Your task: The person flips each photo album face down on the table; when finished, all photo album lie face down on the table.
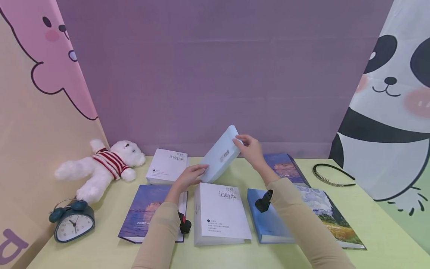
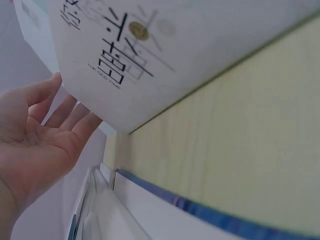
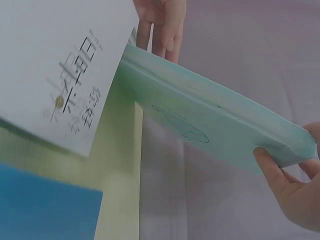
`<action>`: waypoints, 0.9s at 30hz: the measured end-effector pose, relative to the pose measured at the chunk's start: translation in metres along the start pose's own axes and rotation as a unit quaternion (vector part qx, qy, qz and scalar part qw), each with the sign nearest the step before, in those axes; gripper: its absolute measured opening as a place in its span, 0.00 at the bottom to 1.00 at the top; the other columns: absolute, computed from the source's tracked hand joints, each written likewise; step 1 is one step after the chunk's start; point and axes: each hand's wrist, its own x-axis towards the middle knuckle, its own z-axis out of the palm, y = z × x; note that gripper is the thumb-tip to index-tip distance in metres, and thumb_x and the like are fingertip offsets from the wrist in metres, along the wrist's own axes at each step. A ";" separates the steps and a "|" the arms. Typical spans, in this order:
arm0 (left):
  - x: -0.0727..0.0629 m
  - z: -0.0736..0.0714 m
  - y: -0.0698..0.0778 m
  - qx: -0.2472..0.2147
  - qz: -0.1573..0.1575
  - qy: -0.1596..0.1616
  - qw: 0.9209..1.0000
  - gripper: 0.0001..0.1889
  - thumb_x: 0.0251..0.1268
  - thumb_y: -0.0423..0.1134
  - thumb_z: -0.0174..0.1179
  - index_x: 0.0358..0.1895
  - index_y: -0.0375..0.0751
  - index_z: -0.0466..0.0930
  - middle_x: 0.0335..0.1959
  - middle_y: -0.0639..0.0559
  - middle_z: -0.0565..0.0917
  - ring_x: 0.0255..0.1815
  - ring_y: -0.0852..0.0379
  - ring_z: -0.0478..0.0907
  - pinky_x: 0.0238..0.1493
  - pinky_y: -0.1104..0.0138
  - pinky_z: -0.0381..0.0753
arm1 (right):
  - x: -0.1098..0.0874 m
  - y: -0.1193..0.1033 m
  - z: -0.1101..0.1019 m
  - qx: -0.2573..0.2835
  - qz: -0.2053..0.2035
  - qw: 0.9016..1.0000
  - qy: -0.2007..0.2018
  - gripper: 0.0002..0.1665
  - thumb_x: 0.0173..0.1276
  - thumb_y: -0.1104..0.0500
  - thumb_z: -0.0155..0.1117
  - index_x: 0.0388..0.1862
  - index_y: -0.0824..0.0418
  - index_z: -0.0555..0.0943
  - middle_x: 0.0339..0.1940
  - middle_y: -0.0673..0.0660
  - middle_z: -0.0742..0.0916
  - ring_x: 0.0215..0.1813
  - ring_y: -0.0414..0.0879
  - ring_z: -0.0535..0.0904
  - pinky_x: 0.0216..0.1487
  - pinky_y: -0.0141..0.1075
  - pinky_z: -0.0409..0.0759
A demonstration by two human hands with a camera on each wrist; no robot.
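Observation:
A pale blue photo album (image 1: 220,153) is tilted in the air above the back of the table, its barcode side towards the head view. My right hand (image 1: 251,151) pinches its upper right edge, and the right wrist view shows the thumb (image 3: 267,162) on a face with a thin line drawing. My left hand (image 1: 189,177) is at the album's lower left edge, fingertips touching it; in the left wrist view its fingers are loosely extended. Just below stands a white album (image 1: 223,213) with black Chinese lettering, close under both hands.
Around lie another white album (image 1: 167,164), purple-blue albums (image 1: 141,209) (image 1: 282,168), a blue album (image 1: 272,220) and a landscape-cover album (image 1: 330,213). A plush bear (image 1: 109,164) and alarm clock (image 1: 74,223) are at left, a black headband (image 1: 332,183) at right.

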 end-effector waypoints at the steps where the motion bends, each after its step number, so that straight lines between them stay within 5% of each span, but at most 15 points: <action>1: 0.000 0.000 0.000 0.001 0.000 0.000 1.000 0.20 0.72 0.38 0.48 0.64 0.37 0.70 0.70 0.40 0.62 0.70 0.41 0.61 0.64 0.51 0.69 | 0.000 0.002 -0.002 -0.012 -0.004 1.000 0.000 0.22 0.68 0.54 0.59 0.56 0.64 0.77 0.52 0.66 0.83 0.50 0.57 0.82 0.45 0.44 0.83; 11: 0.004 -0.001 -0.009 0.057 -0.008 -0.001 0.998 0.19 0.72 0.39 0.49 0.61 0.37 0.73 0.67 0.43 0.69 0.71 0.46 0.61 0.67 0.55 0.66 | -0.001 0.027 -0.016 -0.092 0.004 0.995 -0.034 0.28 0.66 0.60 0.60 0.62 0.72 0.70 0.57 0.71 0.79 0.58 0.60 0.77 0.55 0.48 0.78; 27: 0.006 -0.002 -0.015 0.138 -0.001 0.025 0.990 0.18 0.72 0.41 0.49 0.59 0.39 0.75 0.64 0.44 0.73 0.70 0.45 0.62 0.71 0.54 0.57 | -0.013 0.064 -0.024 -0.125 0.102 0.983 -0.082 0.29 0.67 0.55 0.60 0.62 0.71 0.71 0.62 0.69 0.75 0.66 0.63 0.67 0.63 0.53 0.70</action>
